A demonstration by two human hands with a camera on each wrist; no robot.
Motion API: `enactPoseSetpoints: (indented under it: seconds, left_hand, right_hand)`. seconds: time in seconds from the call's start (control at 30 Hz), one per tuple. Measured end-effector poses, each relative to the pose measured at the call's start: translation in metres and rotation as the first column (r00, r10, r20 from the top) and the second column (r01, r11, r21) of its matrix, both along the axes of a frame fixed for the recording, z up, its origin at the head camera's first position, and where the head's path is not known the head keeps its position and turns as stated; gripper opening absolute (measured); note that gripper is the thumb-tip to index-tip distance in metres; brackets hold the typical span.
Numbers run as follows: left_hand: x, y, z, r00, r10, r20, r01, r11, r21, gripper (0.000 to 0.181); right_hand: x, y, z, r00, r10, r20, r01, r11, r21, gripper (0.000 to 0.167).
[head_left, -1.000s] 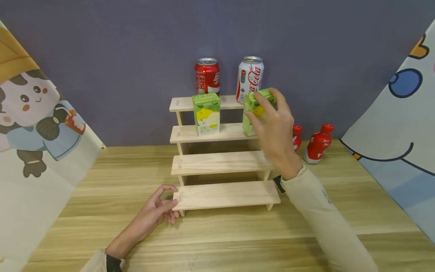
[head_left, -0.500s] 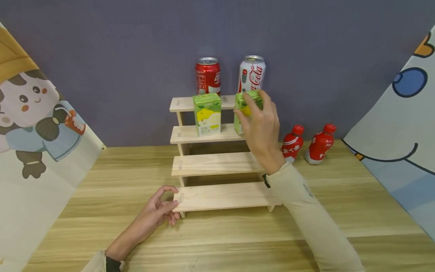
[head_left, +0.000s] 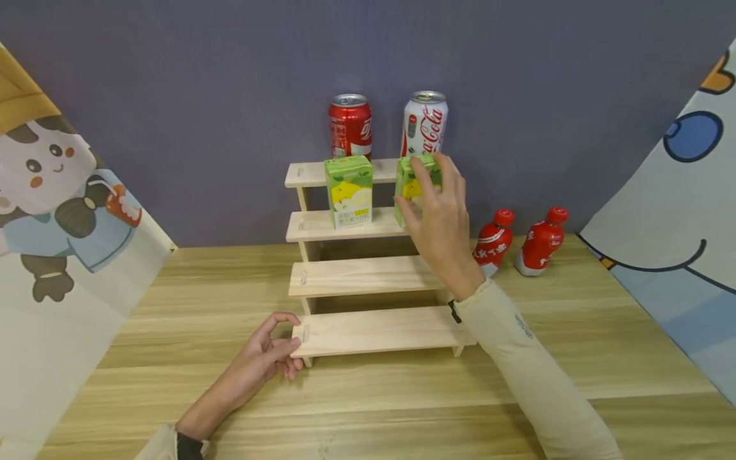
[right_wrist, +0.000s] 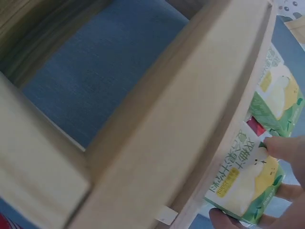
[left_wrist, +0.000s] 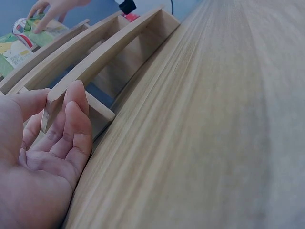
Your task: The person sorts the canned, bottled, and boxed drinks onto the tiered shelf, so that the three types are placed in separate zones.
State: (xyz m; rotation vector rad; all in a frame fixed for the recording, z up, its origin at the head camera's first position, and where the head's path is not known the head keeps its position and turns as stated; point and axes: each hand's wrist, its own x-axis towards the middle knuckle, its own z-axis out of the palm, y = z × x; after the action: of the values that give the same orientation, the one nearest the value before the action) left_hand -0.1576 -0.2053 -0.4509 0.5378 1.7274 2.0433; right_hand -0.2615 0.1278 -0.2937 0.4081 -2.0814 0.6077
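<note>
**Right hand grips a green juice box high on a wooden stand; left hand holds the bottom step**

A dark wall [head_left: 247,96] spans the back, with cartoon panels [head_left: 34,358] at both sides. In front lies a wood-grain table [head_left: 368,409]. At its centre is a pale, four-step wooden stand [head_left: 385,329], rising away from the person.

The person's right hand [head_left: 444,227] reaches in from the front right, across the stand's right side. The left hand [head_left: 266,351] is low at the near left corner, pinching the bottom step's end with the thumb above and fingers beneath.

Two red bottles [head_left: 540,246] stand on the table to the right of the stand. On the top step, a red can [head_left: 349,124] is on the left and a white can [head_left: 425,124] on the right.

Smallest are two juice boxes at the second step from the top. The left juice box [head_left: 351,195] stands upright before the red can. The right juice box [right_wrist: 248,176], before the white can, is gripped between the right thumb and fingers, near its top. Its long axis is vertical, alongside its twin's; the right hand is much the nearer. Whether its base fully rests on the step, I cannot tell.
</note>
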Motion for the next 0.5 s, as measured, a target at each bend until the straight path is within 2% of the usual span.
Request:
enactPoseSetpoints:
  seconds: [0.2, 0.5]
  left_hand:
    - [0.0009, -0.0002, 0.0008, 1.0, 0.03, 0.006, -0.03, 1.0, -0.002, 0.036]
    - [0.0005, -0.001, -0.0006, 1.0, 0.001, 0.001, -0.001, 1.0, 0.005, 0.037]
  right_hand:
    - [0.0023, 0.0006, 0.0009, 0.999, 0.036, -0.001, -0.036, 0.999, 0.038, 0.065]
    - [0.0071, 0.007, -0.0045, 0.996, 0.088, -0.03, -0.087, 0.995, 0.042, 0.066]
